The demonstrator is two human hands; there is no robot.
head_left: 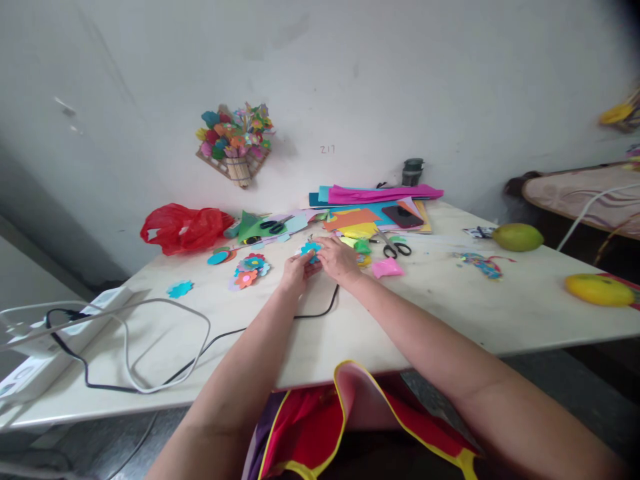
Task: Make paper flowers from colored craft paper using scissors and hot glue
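Both my hands meet over the middle of the table around a blue paper flower [310,248]. My left hand [299,268] pinches its lower edge, thumb on top. My right hand [339,259] is at the flower's right side, fingers bent against it; the fingertips are partly hidden. To the left lies a cluster of layered paper flowers [251,269], orange, blue and red. A single blue paper flower [180,289] lies farther left, and blue paper circles [218,257] lie behind. Right of my hands are scissors [395,248] and a pink packet [388,268].
Coloured paper sheets [355,219], a phone [403,215] and a second pair of scissors [275,225] lie at the back. A red plastic bag [185,229] sits back left. A power strip [65,343] with looping cables occupies the left edge. Mangoes [517,237] lie right.
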